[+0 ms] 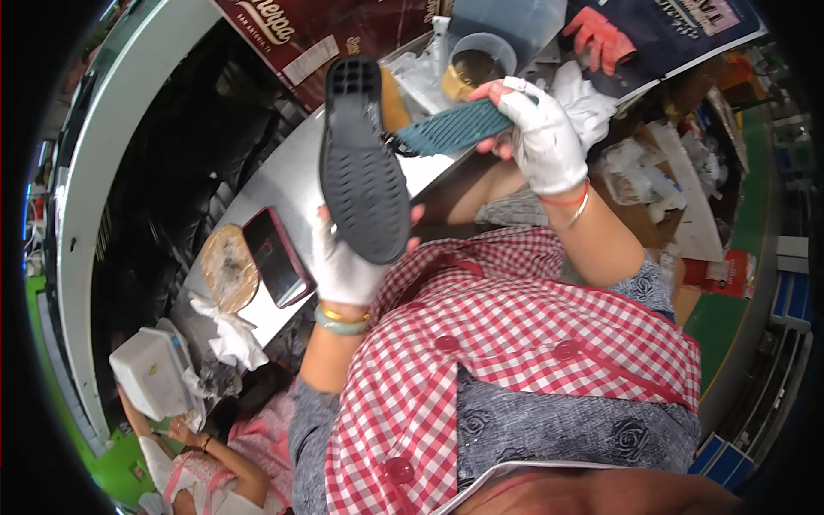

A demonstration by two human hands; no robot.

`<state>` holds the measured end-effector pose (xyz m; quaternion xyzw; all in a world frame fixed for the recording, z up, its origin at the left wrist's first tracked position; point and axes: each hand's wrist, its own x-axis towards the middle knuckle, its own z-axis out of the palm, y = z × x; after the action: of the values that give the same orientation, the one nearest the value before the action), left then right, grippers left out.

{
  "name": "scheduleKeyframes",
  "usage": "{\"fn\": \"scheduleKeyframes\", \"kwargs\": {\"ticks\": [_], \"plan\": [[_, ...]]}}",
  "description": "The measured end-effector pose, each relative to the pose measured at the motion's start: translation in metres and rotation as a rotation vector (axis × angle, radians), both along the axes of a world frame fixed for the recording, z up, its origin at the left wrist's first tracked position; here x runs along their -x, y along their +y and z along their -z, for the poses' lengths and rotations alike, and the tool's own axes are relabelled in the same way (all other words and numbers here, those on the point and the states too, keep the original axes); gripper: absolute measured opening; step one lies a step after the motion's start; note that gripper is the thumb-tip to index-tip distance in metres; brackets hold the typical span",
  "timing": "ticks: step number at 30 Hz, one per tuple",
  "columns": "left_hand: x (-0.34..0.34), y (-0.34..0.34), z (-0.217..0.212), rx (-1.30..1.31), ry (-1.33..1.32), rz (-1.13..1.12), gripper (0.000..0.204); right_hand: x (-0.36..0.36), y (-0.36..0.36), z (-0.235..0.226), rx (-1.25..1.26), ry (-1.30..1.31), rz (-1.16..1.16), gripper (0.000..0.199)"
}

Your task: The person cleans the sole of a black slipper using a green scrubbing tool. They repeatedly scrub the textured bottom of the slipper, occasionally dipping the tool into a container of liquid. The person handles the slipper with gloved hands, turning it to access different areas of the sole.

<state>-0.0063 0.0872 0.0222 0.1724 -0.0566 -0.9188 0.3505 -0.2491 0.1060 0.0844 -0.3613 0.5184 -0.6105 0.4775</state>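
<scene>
My left hand [348, 266], in a white glove with bare fingertips, is closed around the heel-like rounded near end of a black shoe sole [365, 163]. The sole stands nearly upright in view, its grooved face and raised rim showing. My right hand [545, 133], gloved the same way, grips a teal ridged strip [455, 127] between thumb and fingers. Dark, bristle-like bits show at the strip's left end, close to the sole's right edge; whether they touch I cannot tell. Behind the strip stands a clear round tub [481, 56] with brownish contents.
On the grey work surface [287, 176] lie a dark red-edged phone [279, 257], a round tan lid-like disc [230, 268] and crumpled white cloth [230, 335]. A coral glove [599, 39] lies at the back right. A co-worker [232, 455] holds a white box [150, 373] at lower left.
</scene>
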Motion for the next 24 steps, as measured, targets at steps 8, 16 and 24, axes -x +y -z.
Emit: {"fn": "scheduleKeyframes", "kwargs": {"ticks": [8, 16, 24], "plan": [[0.021, 0.002, -0.008, 0.085, 0.105, 0.009, 0.080, -0.060, 0.004, -0.005, 0.041, -0.016, -0.019, 0.023], [0.022, 0.011, -0.009, 0.184, 0.040, 0.057, 0.082, -0.060, 0.002, -0.008, 0.066, 0.036, 0.082, 0.020], [0.012, 0.019, -0.015, 0.306, -0.137, 0.198, 0.100, -0.040, -0.011, -0.021, 0.194, 0.028, 0.165, 0.019]]}}
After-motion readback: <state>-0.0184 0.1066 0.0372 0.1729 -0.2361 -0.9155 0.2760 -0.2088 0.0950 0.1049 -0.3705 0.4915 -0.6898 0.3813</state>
